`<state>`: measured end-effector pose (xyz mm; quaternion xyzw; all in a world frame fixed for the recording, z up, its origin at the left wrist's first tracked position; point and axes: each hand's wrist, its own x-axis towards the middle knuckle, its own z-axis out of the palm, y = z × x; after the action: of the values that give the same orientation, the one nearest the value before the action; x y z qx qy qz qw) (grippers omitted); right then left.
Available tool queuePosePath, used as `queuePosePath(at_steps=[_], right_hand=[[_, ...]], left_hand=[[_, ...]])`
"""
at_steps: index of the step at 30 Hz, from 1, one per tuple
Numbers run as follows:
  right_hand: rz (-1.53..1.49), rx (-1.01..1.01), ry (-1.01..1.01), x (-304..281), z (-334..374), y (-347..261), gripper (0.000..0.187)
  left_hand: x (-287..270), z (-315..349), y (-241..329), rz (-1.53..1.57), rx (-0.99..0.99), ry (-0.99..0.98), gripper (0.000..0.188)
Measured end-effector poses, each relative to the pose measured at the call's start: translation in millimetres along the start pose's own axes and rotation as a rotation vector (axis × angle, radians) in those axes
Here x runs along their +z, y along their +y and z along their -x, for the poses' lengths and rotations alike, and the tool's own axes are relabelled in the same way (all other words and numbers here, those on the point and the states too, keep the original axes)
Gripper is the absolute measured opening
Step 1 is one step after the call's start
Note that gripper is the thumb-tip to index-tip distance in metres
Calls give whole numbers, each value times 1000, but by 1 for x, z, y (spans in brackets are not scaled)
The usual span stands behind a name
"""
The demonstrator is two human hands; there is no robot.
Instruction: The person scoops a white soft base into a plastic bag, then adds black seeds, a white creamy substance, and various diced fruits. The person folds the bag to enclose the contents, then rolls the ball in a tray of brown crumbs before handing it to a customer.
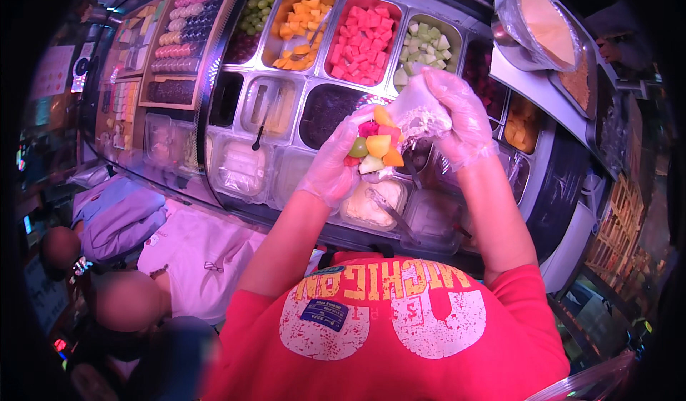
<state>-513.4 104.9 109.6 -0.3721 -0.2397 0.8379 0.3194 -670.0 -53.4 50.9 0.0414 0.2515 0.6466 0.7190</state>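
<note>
Both my hands wear clear plastic gloves and meet over the food counter. My left hand curls around a cluster of mixed cut fruit, with orange and yellow chunks, a green grape and pinkish-red pieces in it. White cream shows around the fruit. My right hand is closed on a soft, pale, sheet-like piece beside the cluster. White, lumpy stuff clings to its lower edge. Whether the pale piece joins the fruit cluster is hard to make out.
Beyond my hands are pans of grapes, mango cubes, watermelon cubes and pale green melon. Closer to me stands a cream tub with a spatula. A plastic-covered bowl is at right. People stand at left.
</note>
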Motion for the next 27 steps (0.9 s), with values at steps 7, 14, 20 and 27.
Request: queuePosePath(at_steps=[7,14,20,27], right_hand=[[532,-195,-303,24,23,-28,43],[1452,-597,-763,61,63,-34,58],[1889,-944,-519,59,88,25,65],[2088,-1064,-440,41,107,78,65]], left_hand=[[28,-13,16,-47,-122,121,53],[15,-36,3,68,-126,-41,32],[30,-21,-8,434,-111,-247,52],[49,10,2,439,-14,-40,73]])
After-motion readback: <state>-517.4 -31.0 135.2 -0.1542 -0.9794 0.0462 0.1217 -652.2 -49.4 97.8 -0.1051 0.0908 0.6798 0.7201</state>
